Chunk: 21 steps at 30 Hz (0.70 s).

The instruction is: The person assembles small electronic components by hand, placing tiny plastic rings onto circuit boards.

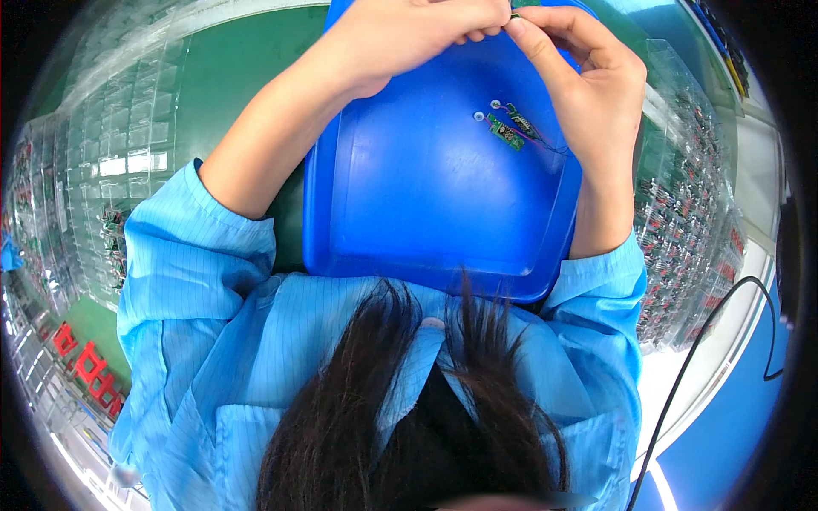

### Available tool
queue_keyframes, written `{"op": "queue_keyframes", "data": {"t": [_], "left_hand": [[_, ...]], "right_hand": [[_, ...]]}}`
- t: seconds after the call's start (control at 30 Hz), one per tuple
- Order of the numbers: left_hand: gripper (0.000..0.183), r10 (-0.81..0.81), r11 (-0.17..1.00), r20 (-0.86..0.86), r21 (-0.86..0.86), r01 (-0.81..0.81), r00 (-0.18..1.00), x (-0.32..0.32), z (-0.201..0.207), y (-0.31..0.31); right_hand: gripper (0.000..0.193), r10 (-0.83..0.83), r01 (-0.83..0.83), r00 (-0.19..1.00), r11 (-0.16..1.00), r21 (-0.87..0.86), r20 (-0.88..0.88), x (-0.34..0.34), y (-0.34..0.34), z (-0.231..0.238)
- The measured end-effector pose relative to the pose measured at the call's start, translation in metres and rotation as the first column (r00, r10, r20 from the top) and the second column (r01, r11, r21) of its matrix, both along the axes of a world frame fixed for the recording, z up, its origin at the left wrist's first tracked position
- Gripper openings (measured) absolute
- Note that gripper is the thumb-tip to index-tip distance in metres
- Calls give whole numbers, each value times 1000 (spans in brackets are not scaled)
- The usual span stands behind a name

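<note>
No words, numbers or signs can be read anywhere in the frame. The little green boards [506, 133] in the upper middle, a bit to the right, are too small for any marks on them to be made out. The red shapes [89, 366] at the lower left are too bent and blurry to tell if they are signs.

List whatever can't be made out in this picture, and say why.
All in the head view:
- Small piece at the fingertips: mostly covered by the fingers, so its shape is unclear.
- Left hand: partly cut off by the top edge; its thumb isn't visible.
- Blue tray: far side hidden by the hands and cut off above.
- Green circuit boards: details too small.
- Clear trays, far left: contents blurred near the lens rim.
</note>
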<state>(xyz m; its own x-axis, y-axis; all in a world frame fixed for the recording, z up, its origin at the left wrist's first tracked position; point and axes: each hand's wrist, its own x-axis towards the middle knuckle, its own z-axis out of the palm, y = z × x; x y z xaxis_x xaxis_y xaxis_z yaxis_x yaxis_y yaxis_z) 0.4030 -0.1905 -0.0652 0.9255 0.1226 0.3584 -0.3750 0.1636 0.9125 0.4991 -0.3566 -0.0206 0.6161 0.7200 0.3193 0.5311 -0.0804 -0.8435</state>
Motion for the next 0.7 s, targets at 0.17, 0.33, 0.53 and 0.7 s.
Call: {"op": "queue_keyframes", "data": {"t": [0.17, 0.33, 0.53, 0.7], "left_hand": [[15, 165, 981, -259, 146, -130, 952, -6, 26, -10], [16, 545, 529, -118, 816, -232, 830, -15, 33, 20], [5, 465, 208, 135, 944, -256, 875, -28, 26, 12], [11, 365, -138, 296, 955, -263, 883, -30, 24, -2]], "right_hand": [[11, 39, 5, 964, 987, -163, 264, 20, -8, -5], [10, 250, -156, 961, 843, -514, 118, 52, -25, -6], [13, 371, -208, 915, 773, -599, 161, 54, -26, -5], [13, 77, 88, 835, 959, -270, 545, 49, -3, -13]]}}
